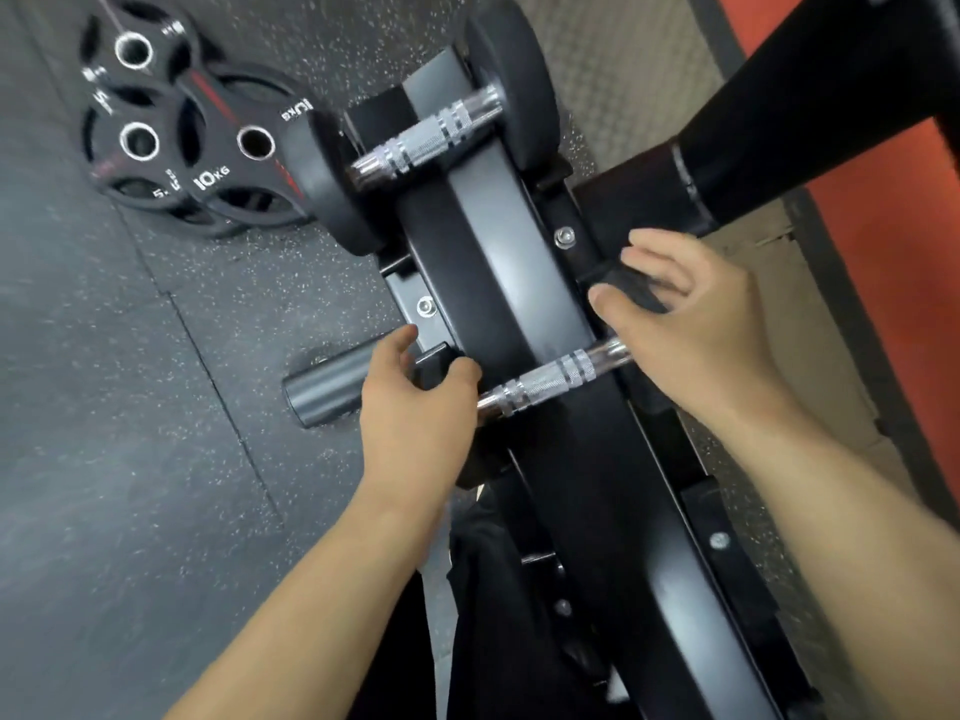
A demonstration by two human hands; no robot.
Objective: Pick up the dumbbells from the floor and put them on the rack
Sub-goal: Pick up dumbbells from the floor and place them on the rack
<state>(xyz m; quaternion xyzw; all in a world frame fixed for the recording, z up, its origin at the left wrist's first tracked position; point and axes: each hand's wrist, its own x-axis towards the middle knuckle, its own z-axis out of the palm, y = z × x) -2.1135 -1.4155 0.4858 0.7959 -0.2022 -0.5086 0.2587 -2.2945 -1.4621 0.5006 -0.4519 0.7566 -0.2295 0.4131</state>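
A dumbbell (550, 383) with a knurled chrome handle lies across the black rack (483, 252), near the middle of the view. My left hand (415, 407) is curled around its left black head, and my right hand (691, 330) grips its right black head. Both heads are mostly hidden under my fingers. I cannot tell whether the dumbbell's weight rests fully on the rails. Further along the rack sits a second dumbbell (431, 137) with large round black heads, its handle crossing the rails.
Black weight plates marked 10 kg (244, 153) and 5 kg (135, 142) lie on the speckled rubber floor at upper left. A grey cylinder (322, 400) lies left of the rack. A thick black padded bar (779, 122) crosses the upper right, above an orange mat (893, 283).
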